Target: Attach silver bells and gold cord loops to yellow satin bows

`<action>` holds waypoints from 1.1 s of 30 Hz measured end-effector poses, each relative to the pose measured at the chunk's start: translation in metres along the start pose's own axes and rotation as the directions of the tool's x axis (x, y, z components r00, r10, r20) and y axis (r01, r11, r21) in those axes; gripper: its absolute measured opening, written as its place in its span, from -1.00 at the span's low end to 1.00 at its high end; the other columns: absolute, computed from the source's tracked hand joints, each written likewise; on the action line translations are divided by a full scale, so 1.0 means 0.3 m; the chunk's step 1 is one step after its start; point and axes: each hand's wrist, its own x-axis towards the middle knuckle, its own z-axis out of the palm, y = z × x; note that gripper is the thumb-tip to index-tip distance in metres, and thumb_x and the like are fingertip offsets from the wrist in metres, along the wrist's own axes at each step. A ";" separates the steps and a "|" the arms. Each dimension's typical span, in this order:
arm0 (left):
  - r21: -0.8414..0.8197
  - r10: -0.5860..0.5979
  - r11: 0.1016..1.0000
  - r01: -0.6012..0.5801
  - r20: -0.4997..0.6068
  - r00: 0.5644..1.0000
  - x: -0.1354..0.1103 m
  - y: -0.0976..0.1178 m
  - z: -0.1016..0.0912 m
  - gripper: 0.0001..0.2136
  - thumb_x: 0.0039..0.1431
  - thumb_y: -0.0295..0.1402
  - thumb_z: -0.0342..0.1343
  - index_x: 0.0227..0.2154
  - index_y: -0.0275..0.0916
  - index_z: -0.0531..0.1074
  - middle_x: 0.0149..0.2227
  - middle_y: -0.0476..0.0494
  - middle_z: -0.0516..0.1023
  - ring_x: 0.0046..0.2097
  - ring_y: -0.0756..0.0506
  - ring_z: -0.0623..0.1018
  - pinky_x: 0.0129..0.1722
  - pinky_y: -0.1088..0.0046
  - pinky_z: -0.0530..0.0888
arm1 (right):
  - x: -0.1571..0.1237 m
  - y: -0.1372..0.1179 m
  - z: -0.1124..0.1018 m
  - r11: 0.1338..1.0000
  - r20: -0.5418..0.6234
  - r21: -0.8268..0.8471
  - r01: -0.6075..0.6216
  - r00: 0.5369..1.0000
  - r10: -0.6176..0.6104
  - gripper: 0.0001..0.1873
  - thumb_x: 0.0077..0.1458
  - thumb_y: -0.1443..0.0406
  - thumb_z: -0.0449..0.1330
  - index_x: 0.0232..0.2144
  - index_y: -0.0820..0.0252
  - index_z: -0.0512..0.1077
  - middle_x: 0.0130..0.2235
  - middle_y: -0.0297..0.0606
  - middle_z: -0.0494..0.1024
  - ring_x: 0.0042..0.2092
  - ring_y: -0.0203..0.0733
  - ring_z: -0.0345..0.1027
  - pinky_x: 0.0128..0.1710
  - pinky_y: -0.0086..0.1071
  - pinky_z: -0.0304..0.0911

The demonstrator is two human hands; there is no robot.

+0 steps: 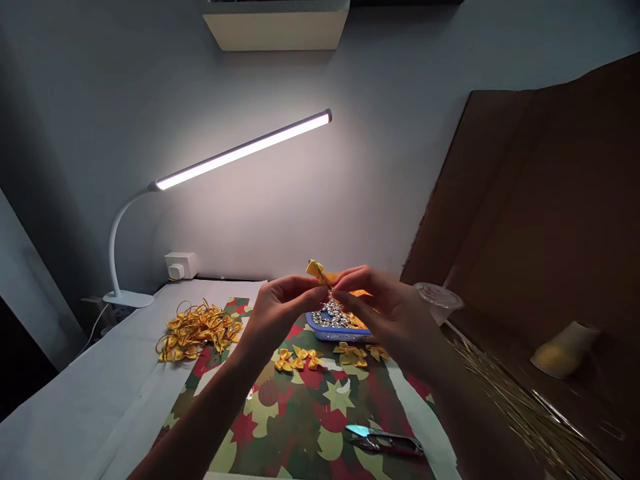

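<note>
My left hand and my right hand meet above the tray, their fingertips pinching a small yellow satin ribbon bow between them. A thin strand runs down from the bow, partly hidden by my fingers. Just below my hands sits a blue plastic tray heaped with silver beads. Several loose yellow bows lie on the camouflage-and-star patterned paper near my wrists. Left of my left hand is a heap of yellow bows tangled with gold cord.
Thread snips lie on the paper near its front. To the right stand a clear plastic cup, a bundle of thin gold sticks, and a cardboard sheet. A clamped desk lamp is lit behind, its base at the table's left.
</note>
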 end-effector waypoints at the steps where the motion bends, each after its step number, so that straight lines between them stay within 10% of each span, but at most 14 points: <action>1: -0.004 0.002 1.000 -0.002 0.003 1.000 0.001 -0.002 -0.001 -0.88 -0.06 -0.28 0.30 -0.45 -0.20 0.58 -0.41 -0.08 0.63 -0.32 -0.04 0.56 -0.21 0.43 0.48 | 0.000 0.000 0.001 1.000 -0.022 0.002 0.010 1.000 -0.010 -0.85 0.09 0.19 0.21 -0.42 0.14 0.43 -0.30 -0.24 0.52 -0.30 -0.19 0.43 -0.30 -0.25 0.42; 16: -0.025 0.040 0.999 -0.040 0.003 0.999 0.006 -0.012 -0.006 -0.90 -0.06 -0.30 0.30 -0.48 -0.20 0.58 -0.44 -0.05 0.61 -0.34 -0.02 0.56 -0.26 0.48 0.47 | -0.001 -0.002 0.011 0.995 -0.023 0.078 0.057 0.998 -0.055 -0.90 0.11 0.24 0.19 -0.40 0.13 0.45 -0.25 -0.23 0.59 -0.24 -0.18 0.50 -0.23 -0.26 0.47; 33: -0.043 0.095 0.995 -0.093 0.056 0.994 0.003 0.002 -0.012 -0.92 -0.02 -0.32 0.25 -0.50 -0.20 0.55 -0.48 -0.02 0.59 -0.38 0.00 0.56 -0.37 0.55 0.51 | -0.018 -0.042 -0.008 0.972 -0.066 -0.196 0.131 0.987 -0.146 -0.91 0.12 0.28 0.18 -0.44 0.11 0.43 -0.42 -0.37 0.52 -0.40 -0.29 0.46 -0.37 -0.39 0.40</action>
